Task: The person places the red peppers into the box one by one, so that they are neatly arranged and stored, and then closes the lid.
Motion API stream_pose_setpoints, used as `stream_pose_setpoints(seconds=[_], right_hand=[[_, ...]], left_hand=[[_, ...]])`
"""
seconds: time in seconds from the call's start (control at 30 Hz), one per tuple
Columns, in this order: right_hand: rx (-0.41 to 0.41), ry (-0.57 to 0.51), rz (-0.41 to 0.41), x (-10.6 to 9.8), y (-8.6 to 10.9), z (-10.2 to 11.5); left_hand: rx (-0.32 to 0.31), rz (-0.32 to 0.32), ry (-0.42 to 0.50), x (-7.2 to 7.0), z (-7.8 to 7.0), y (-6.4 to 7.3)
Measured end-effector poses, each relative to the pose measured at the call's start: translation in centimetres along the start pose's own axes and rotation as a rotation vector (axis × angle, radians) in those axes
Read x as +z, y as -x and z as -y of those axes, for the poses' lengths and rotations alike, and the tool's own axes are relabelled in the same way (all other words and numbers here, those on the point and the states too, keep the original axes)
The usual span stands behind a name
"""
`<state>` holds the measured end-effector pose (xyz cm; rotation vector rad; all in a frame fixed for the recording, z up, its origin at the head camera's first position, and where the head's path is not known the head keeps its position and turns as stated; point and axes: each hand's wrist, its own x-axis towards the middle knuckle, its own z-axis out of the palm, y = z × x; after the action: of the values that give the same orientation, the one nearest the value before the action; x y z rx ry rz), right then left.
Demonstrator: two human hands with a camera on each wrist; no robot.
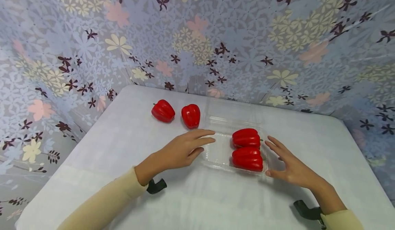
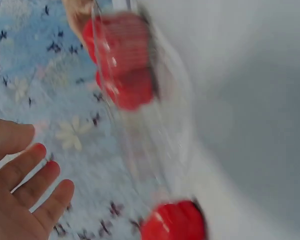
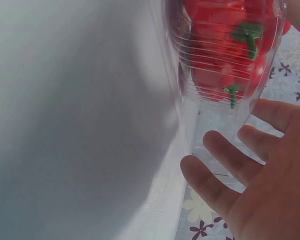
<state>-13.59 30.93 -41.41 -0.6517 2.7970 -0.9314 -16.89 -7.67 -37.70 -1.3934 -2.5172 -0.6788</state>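
Observation:
Two red bell peppers, a rear one (image 1: pixel 246 138) and a front one (image 1: pixel 248 159), lie side by side in the right part of a clear plastic container (image 1: pixel 217 151). Their green stems point right. My left hand (image 1: pixel 185 149) reaches over the container's left edge, fingers extended and holding nothing. At the right end, my right hand (image 1: pixel 290 166) has its fingers spread beside the container wall; whether the thumb touches it I cannot tell. The right wrist view shows the ribbed wall (image 3: pixel 215 65) close to those fingers. Motion blurs the left wrist view.
Two more red bell peppers, one at far left (image 1: pixel 163 111) and one nearer the container (image 1: pixel 191 116), lie on the white tabletop (image 1: pixel 197 202). The container's clear lid (image 1: pixel 232 111) is folded back behind it. Floral fabric (image 1: pixel 197 45) hangs along the table's rear edge.

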Motion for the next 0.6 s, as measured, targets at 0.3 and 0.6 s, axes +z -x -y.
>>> stream_pose_setpoints(seconds=[0.3, 0.6], right_hand=[[0.014, 0.026, 0.002, -0.4, 0.1, 0.2], [0.012, 0.017, 0.004, -0.1, 0.0, 0.2]], left_hand=[[-0.234, -0.054, -0.014, -1.9, 4.1, 3.2], [-0.368, -0.102, -0.064, -1.6, 7.0, 3.2]])
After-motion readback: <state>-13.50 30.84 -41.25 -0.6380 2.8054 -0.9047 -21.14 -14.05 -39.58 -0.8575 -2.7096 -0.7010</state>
